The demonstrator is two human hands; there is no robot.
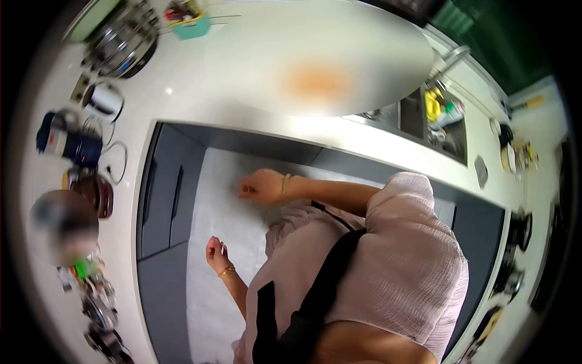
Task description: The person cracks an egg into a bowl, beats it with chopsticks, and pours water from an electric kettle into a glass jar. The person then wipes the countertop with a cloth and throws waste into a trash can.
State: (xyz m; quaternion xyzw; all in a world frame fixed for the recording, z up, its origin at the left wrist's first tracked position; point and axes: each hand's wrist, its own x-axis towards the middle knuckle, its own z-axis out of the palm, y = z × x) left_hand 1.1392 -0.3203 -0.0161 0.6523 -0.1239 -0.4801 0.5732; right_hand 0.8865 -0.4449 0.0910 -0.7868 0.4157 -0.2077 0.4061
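My right hand is above the grey floor, near the dark cabinet fronts. Its fingers are loosely curled, with nothing visible in them, and a bracelet circles the wrist. Lower left, my left hand is also over the floor, fingers bent inward, a bracelet on that wrist too. A small pale patch shows by its fingers, too small to tell. Neither hand touches the white counter. Light pink clothing with a black strap covers my body.
A sink with a yellow item lies upper right. Along the left counter stand a steel pot, a white kettle and a dark blue appliance. A teal basket is at the top. Two areas are blurred out.
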